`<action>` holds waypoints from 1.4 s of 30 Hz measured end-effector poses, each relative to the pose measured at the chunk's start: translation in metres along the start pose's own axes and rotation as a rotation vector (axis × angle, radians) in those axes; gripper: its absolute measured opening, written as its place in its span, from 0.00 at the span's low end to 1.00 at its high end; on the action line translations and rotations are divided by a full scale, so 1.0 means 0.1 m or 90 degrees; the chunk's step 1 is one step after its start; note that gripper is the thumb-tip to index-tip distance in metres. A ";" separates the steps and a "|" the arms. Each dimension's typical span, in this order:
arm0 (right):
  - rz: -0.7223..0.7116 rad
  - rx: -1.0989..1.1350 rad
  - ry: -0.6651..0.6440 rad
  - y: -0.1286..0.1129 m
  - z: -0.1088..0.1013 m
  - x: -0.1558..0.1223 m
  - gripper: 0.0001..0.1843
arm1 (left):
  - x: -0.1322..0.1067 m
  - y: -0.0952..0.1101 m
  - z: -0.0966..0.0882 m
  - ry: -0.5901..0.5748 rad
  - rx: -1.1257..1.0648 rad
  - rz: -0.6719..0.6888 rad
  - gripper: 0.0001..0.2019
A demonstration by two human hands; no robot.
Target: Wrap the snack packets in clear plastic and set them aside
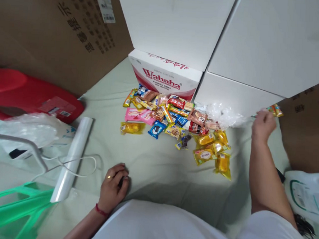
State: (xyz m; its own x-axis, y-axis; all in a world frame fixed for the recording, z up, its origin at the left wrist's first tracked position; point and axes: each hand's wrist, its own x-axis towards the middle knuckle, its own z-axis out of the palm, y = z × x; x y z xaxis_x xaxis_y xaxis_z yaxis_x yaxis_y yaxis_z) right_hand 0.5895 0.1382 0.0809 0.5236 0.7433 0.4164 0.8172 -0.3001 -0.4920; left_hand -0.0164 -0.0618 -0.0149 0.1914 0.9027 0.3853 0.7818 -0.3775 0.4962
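Observation:
My right hand (264,125) is stretched far to the right, its fingers closed at a small orange-and-yellow snack packet (278,111) that shows partly beyond them. Curled low on the green sheet, my left hand (115,183) has its fingers bent round a dark spot I cannot make out. Between the hands lies a loose heap of wrapped snacks: a pink packet (139,115), a blue packet (156,129), a red packet (176,101) and a brown packet (197,117). Several yellow-wrapped cakes (203,154) lie at the heap's right; one yellow packet (132,128) lies left.
Behind the snacks stand a Wahaha water carton (164,76) and white cabinets (176,23). Clear plastic (224,115) lies right of the heap. At left are a red jug (34,93), a plastic film roll (72,161) and a green stool (16,208); a white jug (308,193) stands right.

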 end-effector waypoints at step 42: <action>0.463 0.778 -0.551 -1.63 -0.18 -2.94 0.33 | 0.89 0.74 0.47 -0.188 -0.931 -0.450 0.22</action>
State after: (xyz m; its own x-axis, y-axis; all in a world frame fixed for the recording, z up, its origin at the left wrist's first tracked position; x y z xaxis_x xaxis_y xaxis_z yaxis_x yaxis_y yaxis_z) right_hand 0.3067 -0.0427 0.0527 0.0644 0.8824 -0.4661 -0.3975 -0.4057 -0.8230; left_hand 0.0861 -0.0002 0.0198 0.2959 0.9104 -0.2891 -0.3958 0.3923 0.8303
